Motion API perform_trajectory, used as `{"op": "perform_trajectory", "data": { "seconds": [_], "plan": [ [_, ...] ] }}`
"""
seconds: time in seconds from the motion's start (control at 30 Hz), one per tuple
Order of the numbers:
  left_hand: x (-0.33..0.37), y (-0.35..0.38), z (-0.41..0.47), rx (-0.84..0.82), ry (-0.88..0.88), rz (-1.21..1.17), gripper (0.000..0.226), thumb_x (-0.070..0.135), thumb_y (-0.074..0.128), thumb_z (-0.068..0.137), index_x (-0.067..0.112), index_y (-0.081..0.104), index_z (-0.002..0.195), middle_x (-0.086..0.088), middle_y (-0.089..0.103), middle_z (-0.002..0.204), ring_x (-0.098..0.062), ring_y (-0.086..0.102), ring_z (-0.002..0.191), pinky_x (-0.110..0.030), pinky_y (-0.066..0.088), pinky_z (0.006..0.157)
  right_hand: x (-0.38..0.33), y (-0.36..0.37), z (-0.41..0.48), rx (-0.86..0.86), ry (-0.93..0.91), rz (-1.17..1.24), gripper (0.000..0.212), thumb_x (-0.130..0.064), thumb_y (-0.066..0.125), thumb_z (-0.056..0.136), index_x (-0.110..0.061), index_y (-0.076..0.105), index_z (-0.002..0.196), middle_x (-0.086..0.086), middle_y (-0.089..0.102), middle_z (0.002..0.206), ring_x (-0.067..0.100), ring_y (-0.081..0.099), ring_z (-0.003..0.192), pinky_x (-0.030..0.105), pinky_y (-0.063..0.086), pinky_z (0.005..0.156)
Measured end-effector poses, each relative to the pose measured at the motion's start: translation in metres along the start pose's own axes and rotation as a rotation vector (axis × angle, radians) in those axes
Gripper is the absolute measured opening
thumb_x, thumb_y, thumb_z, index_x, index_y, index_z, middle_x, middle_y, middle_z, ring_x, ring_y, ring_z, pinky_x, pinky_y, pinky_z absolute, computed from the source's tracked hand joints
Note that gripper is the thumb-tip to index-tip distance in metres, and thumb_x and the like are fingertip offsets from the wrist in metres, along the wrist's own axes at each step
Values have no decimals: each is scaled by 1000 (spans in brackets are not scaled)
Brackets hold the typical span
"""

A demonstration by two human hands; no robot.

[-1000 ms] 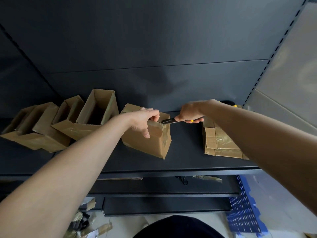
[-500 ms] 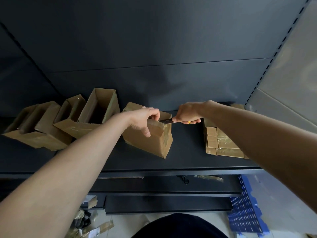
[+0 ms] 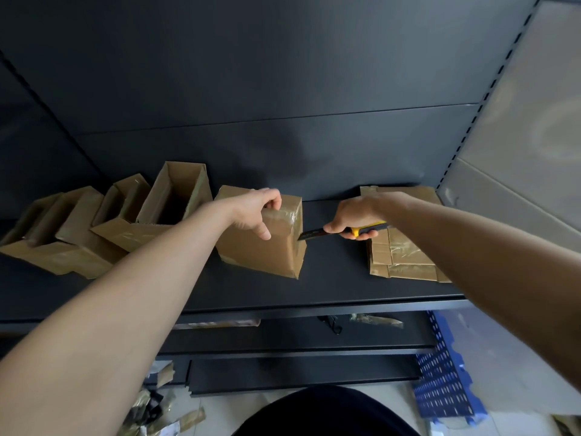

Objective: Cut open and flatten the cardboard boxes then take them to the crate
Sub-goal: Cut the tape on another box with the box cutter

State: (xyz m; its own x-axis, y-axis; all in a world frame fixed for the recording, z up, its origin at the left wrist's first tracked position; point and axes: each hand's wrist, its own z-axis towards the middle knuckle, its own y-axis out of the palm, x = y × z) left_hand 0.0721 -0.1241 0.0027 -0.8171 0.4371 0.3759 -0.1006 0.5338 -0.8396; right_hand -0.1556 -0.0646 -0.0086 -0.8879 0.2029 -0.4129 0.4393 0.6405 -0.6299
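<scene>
In the head view, a closed, taped cardboard box (image 3: 261, 250) was seen standing upright on the dark shelf (image 3: 330, 284). Its top near edge was gripped by the left hand (image 3: 256, 212): the fingers (image 3: 274, 196) were curled over the top and the thumb was pressed against the near face. A yellow-and-black utility knife (image 3: 341, 231) was held in the right hand (image 3: 352, 214), with the fingers wrapped round its handle. The blade tip was laid against the taped right edge of the box, just below the top corner. How deep the blade sat in the tape could not be made out.

A stack of flattened boxes (image 3: 405, 256) lay on the shelf to the right, partly hidden by the right forearm. Several open boxes (image 3: 176, 196) were crowded together on the left, the farthest ones covered by the left arm. Below the shelf, part of a blue perforated crate (image 3: 443, 382) was visible, cut off behind the right arm. Tape scraps (image 3: 163, 413) lay blurred on the floor.
</scene>
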Motion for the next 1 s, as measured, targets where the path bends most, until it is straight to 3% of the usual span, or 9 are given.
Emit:
{"op": "perform_trajectory", "data": {
  "seconds": [0.1, 0.17, 0.27, 0.37, 0.47, 0.63, 0.77, 0.9, 1.0],
  "plan": [
    [-1, 1, 0, -30, -32, -32, 47, 14, 78, 76, 24, 44, 108, 5, 42, 112, -16, 45, 98, -29, 40, 75, 12, -1, -5, 51, 42, 89, 54, -45, 37, 101, -9, 51, 63, 4, 50, 48, 18, 44, 38, 28, 40, 55],
    [-1, -1, 1, -20, -7, -88, 32, 25, 72, 82, 24, 50, 105, 6, 47, 108, -12, 46, 94, -27, 40, 74, 17, -3, -7, 116, 64, 191, 57, -49, 30, 101, -8, 55, 69, 7, 50, 57, 21, 46, 47, 29, 42, 56],
    [0, -4, 7, 160, 36, -123, 8, 25, 58, 93, 20, 60, 98, 4, 55, 106, -15, 53, 98, -21, 38, 69, 16, -4, -11, 218, 92, 218, 50, -43, 30, 101, -8, 64, 88, 7, 46, 68, 22, 47, 57, 28, 45, 56],
    [0, -5, 12, 259, 54, 17, 12, 17, 57, 93, 19, 63, 104, 2, 54, 103, -17, 52, 95, -21, 36, 66, 9, 2, -12, 254, 52, 191, 41, -37, 31, 100, -12, 64, 98, 8, 48, 74, 22, 46, 63, 29, 44, 58],
    [-2, -7, 17, 241, 91, 131, 21, 16, 57, 93, 17, 66, 112, 1, 54, 108, -19, 55, 100, -33, 45, 82, 0, 6, -7, 274, 22, 175, 37, -34, 32, 101, -8, 59, 101, 12, 57, 75, 24, 48, 66, 30, 41, 60],
    [-1, -4, 23, 260, 116, 244, 32, 12, 55, 95, 15, 61, 126, -4, 55, 120, -25, 55, 108, -33, 44, 85, -5, 10, -7, 302, 12, 68, 41, -44, 45, 96, -9, 65, 89, 7, 60, 74, 23, 53, 68, 28, 44, 62],
    [-5, -10, 20, 248, 141, 380, 27, 27, 60, 92, 16, 66, 115, -1, 58, 114, -25, 54, 107, -39, 48, 87, -10, 14, -6, 317, 48, 6, 43, -47, 46, 94, -12, 67, 81, 5, 61, 78, 22, 56, 76, 31, 45, 74],
    [-12, -15, 17, 205, 138, 493, 35, 40, 56, 91, 20, 64, 119, -1, 63, 120, -25, 59, 108, -41, 49, 91, -14, 19, -5, 316, 80, -44, 38, -45, 47, 94, -15, 61, 76, -1, 53, 77, 22, 52, 82, 29, 38, 75],
    [-12, -11, 19, 166, 144, 513, 34, 36, 52, 93, 16, 60, 120, -4, 64, 115, -26, 60, 102, -42, 50, 87, -19, 24, -3, 321, 72, -31, 36, -43, 48, 95, -15, 57, 74, 0, 53, 75, 23, 51, 80, 30, 39, 72]
  ]
}}
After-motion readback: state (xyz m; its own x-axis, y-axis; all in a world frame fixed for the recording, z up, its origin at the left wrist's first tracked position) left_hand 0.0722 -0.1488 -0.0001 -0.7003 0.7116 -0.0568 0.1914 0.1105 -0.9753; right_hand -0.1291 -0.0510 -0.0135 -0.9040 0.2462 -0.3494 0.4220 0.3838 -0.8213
